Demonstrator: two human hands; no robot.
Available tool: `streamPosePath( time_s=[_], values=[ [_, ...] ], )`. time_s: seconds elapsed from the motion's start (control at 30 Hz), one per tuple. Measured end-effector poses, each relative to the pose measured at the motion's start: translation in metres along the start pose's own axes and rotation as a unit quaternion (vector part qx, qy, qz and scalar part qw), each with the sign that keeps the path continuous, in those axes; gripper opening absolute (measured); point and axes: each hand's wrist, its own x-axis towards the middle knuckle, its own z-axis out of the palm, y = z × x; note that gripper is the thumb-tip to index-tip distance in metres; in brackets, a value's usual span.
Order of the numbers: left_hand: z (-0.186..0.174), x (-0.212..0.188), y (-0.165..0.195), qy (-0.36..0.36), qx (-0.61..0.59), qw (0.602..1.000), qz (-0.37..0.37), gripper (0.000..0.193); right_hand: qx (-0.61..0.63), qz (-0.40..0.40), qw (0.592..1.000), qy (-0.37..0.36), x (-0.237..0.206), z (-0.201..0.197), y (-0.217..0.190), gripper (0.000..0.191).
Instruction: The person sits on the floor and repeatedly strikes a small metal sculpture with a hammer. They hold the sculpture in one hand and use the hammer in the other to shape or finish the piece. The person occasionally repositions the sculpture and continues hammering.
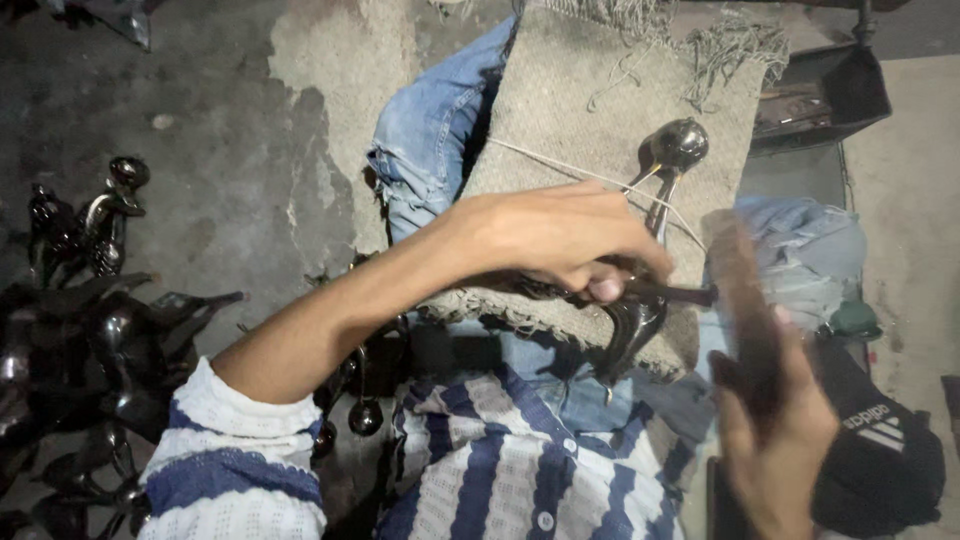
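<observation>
- My left hand (560, 240) clamps down on the dark, glossy metal figurine (645, 290), fingers curled tight around its middle and the thumb tucked under, so it lies pinned and doesn't roll.
- The figurine rests on the coarse grey-brown burlap cloth (590, 100) spread over my blue-jeaned thigh (430, 130); I judge the cloth is there to cushion the leg and give the slick metal some bite.
- Its round, polished knob end (680, 145) sticks up and away from me, clear of my grip, and a pale thin string (560, 168) runs across the cloth towards it.
- My right hand (775, 440) is closed around a brownish flat tool (740, 300), blurred with motion, its far end just beside the figurine's side; what kind of tool it is I can't tell.
- On the concrete floor (230, 120) to my left, a cluster of similar dark shiny figurines (90, 300) stands together, well apart from the one on my lap.
- A black cap (880, 450) lies by my right hand.
</observation>
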Motion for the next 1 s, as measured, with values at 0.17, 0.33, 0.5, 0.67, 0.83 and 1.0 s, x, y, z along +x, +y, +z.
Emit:
streamPosePath(
  time_s=[0.17, 0.33, 0.5, 0.67, 0.83, 1.0],
  values=[
    [0.014, -0.028, -0.011, 0.267, -0.255, 0.925, 0.089, 0.031, -0.025, -0.031, 0.998, 0.058, 0.002, -0.007, 0.012, 0.068],
    [0.064, -0.049, -0.007, 0.452, -0.327, 0.829, -0.035, 0.02, 0.187, 0.108, 0.975, 0.059, 0.039, -0.009, 0.015, 0.05],
    [0.088, -0.059, 0.006, 0.569, -0.296, 0.765, -0.057, 0.005, 0.155, 0.025, 0.985, -0.066, 0.084, 0.01, -0.004, 0.043],
    [0.084, -0.068, 0.014, 0.605, -0.234, 0.758, -0.067, 0.006, -0.012, -0.138, 0.985, -0.107, 0.135, 0.019, -0.053, 0.051],
    [0.082, -0.066, 0.024, 0.625, -0.193, 0.75, -0.099, 0.004, -0.434, -0.301, 0.811, -0.251, 0.194, 0.017, -0.113, 0.062],
    [0.083, -0.067, 0.032, 0.647, -0.207, 0.725, -0.114, 0.005, -0.387, -0.455, 0.78, -0.188, 0.197, 0.027, -0.146, 0.054]
  ],
)
